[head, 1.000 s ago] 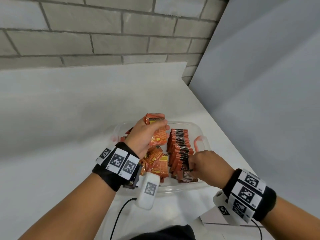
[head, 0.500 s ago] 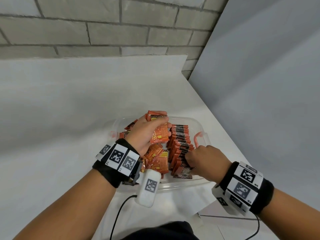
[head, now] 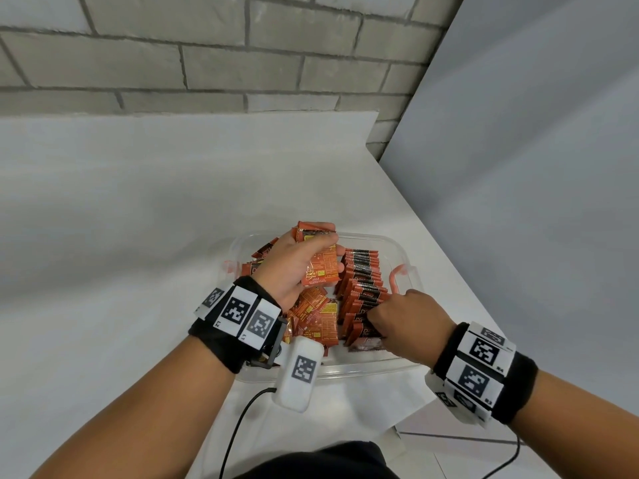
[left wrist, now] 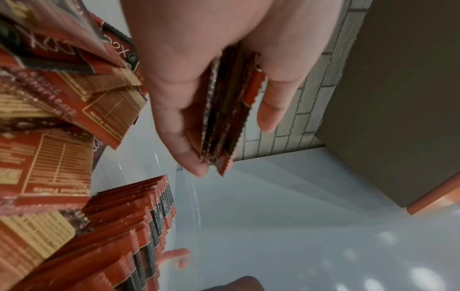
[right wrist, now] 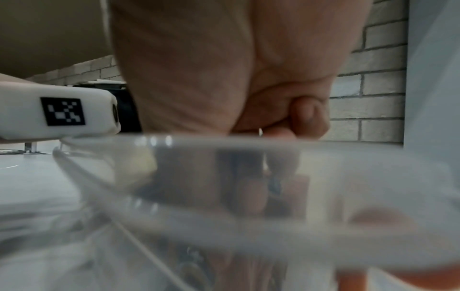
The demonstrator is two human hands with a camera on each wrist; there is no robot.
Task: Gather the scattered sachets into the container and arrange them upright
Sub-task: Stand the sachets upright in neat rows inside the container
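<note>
Head view: the left hand [head: 297,261] grips a stack [head: 320,267] of sachets over the middle of the tub [head: 397,361]. The right hand [head: 409,321] has its fingers curled against the near end of the upright row [head: 363,288], which stands in the tub's right half; loose sachets [head: 314,319] lie left of it. For a clean step, brace the row and seat each sachet on edge against it.
</note>
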